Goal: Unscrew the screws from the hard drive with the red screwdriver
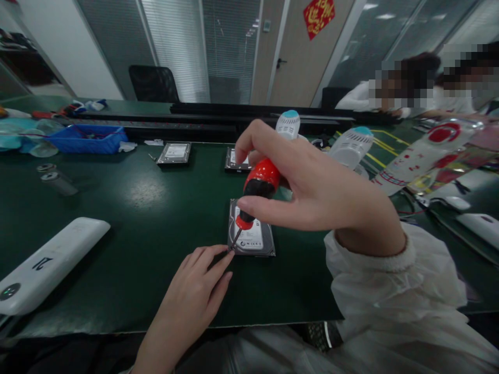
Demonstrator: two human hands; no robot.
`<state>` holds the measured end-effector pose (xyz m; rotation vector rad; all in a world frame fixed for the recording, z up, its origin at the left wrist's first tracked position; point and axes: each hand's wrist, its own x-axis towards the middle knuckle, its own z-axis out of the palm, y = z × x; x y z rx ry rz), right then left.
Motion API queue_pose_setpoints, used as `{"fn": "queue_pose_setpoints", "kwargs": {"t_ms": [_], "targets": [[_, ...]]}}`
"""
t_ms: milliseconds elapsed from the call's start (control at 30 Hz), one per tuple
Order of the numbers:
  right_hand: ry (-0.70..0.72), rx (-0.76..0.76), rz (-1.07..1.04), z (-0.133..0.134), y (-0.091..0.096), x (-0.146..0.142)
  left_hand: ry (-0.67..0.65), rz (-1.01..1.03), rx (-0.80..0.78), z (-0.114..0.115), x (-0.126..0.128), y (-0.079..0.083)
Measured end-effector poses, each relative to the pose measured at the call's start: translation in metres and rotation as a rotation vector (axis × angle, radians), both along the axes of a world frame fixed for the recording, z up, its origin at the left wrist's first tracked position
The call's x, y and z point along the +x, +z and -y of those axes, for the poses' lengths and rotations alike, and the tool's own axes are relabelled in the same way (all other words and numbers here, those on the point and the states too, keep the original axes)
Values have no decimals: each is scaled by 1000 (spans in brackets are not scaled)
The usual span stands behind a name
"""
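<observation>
A hard drive [265,244] lies flat on the green table, label side up. My right hand [307,187] grips a red and black screwdriver [262,179] by its handle from above. The screwdriver slants down to the left, and its tip meets the drive's near left corner. At that same corner, the stretched fingertips of my left hand [198,285] touch the drive's edge beside the tip. Any screw under the tip is too small to make out. Behind my right hand, a second hard drive [231,160] is partly hidden.
Another hard drive [174,154] lies farther back, near a blue tray [88,139]. A white power-bank-like device [54,262] and metal cans [58,183] are at left. White bottles [351,147] and a clear plastic bottle [436,153] stand at right. Other people sit beyond.
</observation>
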<state>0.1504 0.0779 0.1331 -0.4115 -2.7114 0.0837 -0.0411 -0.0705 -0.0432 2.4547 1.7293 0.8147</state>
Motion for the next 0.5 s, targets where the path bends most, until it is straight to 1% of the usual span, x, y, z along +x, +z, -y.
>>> {"fn": "queue_pose_setpoints", "kwargs": {"t_ms": [100,267,367,433,500], "targets": [[-25,0,-12,-1,0,-1,-3,-3,-3,0,0,0],[80,-42,-63,0,1,1,-4,1,-3,-1,-1,-1],[95,-68,-74,0,1,0,-2,-3,-3,-1,-1,-2],[75,-58,-81,0,0,-2,-4,-10,0,-1,-1,-2],[25,-36,-83,-1,-1,-3,-7,-15,0,-1,-1,-2]]}}
